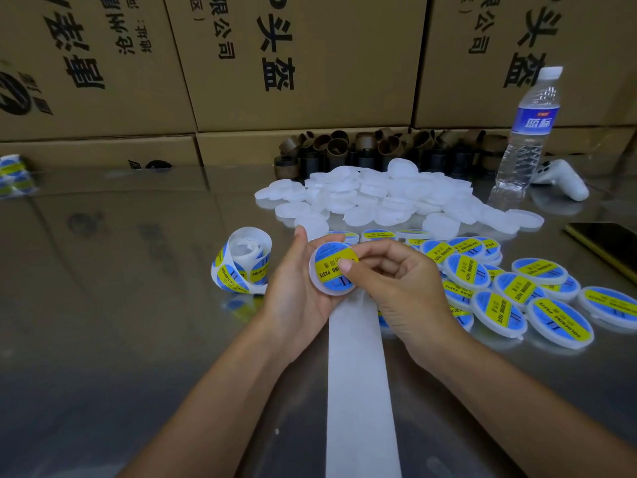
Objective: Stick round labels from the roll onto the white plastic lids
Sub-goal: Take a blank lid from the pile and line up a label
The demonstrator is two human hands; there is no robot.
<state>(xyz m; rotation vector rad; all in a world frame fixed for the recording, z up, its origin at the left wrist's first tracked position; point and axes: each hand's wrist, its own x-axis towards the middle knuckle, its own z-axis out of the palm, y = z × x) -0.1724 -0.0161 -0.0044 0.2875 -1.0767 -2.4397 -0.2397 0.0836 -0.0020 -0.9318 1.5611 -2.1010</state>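
Observation:
My left hand [293,291] grips a white plastic lid [331,269] above the table's middle. A round blue-and-yellow label lies on the lid's face. My right hand [396,281] has its fingers curled, and the thumb presses on the label's right part. The label roll [243,260] stands on the table just left of my left hand. Its bare white backing strip [360,381] runs under my hands toward me. A heap of plain white lids [386,196] lies behind my hands. Several labelled lids [517,288] lie to the right.
Cardboard boxes [296,63] wall off the back, with several brown cardboard cores [362,146] at their foot. A water bottle [531,125] and a white controller [562,179] stand at the back right. A dark phone [610,244] lies at the right edge. More labels [13,174] sit far left.

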